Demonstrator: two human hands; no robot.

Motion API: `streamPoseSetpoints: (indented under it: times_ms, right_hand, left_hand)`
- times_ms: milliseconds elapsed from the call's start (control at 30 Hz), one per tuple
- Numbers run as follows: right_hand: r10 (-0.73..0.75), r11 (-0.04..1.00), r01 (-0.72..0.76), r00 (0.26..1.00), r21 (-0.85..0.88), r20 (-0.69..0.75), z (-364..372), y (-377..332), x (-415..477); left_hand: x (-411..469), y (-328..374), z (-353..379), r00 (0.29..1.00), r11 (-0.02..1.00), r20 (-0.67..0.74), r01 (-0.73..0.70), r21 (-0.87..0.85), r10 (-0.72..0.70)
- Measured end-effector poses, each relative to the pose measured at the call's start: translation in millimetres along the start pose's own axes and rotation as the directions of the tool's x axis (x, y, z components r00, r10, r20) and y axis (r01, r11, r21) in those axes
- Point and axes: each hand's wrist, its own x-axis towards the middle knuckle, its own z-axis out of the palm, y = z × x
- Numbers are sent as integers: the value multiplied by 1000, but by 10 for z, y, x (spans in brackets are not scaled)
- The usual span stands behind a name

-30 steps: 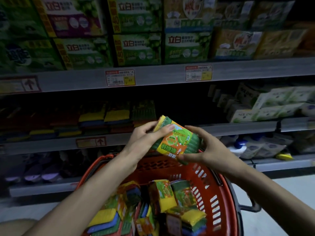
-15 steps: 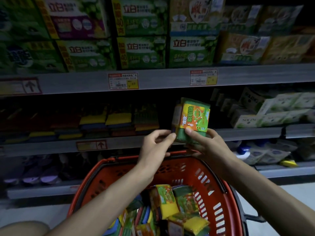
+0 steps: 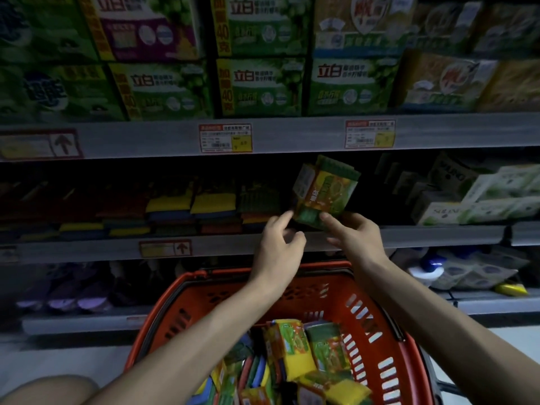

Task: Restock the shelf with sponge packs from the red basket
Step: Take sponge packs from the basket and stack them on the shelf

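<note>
Before dim shelf [image 3: 438, 233], right grip [image 3: 353, 238] pinches sponge pack [image 3: 327, 191]; left grip [image 3: 280, 247] loose, empty, above red basket [image 3: 380, 325]

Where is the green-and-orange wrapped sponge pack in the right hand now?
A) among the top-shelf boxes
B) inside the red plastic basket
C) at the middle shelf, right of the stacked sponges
C: the right hand holds the green-and-orange wrapped sponge pack at the dark gap beside the stacked sponges.

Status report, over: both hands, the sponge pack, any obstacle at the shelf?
Right hand grips sponge pack by its lower end. Left hand loose beside it. Pack raised before dark gap on shelf; no block seen.
</note>
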Motion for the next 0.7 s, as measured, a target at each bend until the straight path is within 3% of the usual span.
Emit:
streamPoseSetpoints:
  times_ms: [233,500,700]
  right_hand:
    - [-58,985,45,996,-168,-71,87,22,101]
    - [-90,954,63,993,-292,-81,107,-60,217]
    - [-24,961,1,996,-278,-81,117,-62,264]
  left_hand:
    - [33,45,25,995,995,46,84,48,-86]
    - [100,32,12,975,970,-10,218,-108,-220]
    - [107,20,10,964,942,-44,245,-229,-261]
